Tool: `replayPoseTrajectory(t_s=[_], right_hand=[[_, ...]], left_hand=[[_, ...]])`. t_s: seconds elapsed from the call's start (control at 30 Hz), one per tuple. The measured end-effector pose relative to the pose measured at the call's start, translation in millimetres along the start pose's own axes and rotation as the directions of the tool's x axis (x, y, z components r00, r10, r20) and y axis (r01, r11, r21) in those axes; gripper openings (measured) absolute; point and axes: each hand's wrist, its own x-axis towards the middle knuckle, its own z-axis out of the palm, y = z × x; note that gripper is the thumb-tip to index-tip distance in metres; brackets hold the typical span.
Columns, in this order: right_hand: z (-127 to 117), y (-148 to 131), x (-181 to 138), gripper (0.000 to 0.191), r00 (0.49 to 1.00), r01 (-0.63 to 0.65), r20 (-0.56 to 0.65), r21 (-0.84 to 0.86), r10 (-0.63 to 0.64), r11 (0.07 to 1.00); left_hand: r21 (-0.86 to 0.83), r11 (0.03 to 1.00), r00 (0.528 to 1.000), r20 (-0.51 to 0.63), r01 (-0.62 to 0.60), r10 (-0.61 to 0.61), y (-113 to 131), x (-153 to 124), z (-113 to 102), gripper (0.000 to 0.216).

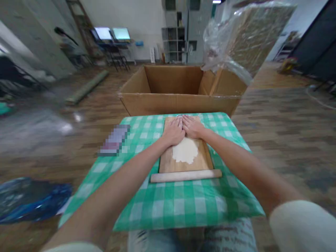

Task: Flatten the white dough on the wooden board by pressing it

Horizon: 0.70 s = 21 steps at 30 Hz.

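Observation:
A flat sheet of pale dough (185,151) with a ragged near edge lies on a wooden board (168,163). My left hand (174,131) and my right hand (192,126) lie side by side at the far part of the board, over the dough's far edge. Both have their fingers stretched out and pointing away from me, with the fingertips meeting in the middle. What is under the palms is hidden. Along the board's near edge rests a wooden rolling pin (186,175), touched by neither hand.
A green-and-white checked cloth (168,206) covers the table. At its left edge lies a pixelated flat object (114,140). Behind the table stands a large cardboard box (181,104), with a plastic-wrapped panel (254,38) leaning at its right. A blue plastic bag (34,199) is on the floor.

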Motion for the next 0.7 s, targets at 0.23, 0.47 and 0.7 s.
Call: replayPoseTrajectory(t_s=[0.23,0.47,0.7], right_hand=[[6,3,-3,0.062,1.000,-0.015,-0.024,0.029,0.016,0.999],[-3,-4,-4,0.061,0.992,-0.118,0.038,0.006,0.118,0.993],[-3,-12,-7,0.062,0.984,-0.177,0.028,0.047,0.176,0.983]], left_hand=[[-0.032,0.998,0.998,0.006,0.057,-0.056,3,-1,0,0.075],[-0.034,0.991,0.991,0.013,0.132,-0.132,5,-4,-4,0.076],[0.018,0.996,0.996,0.004,0.089,-0.089,14,-18,-10,0.074]])
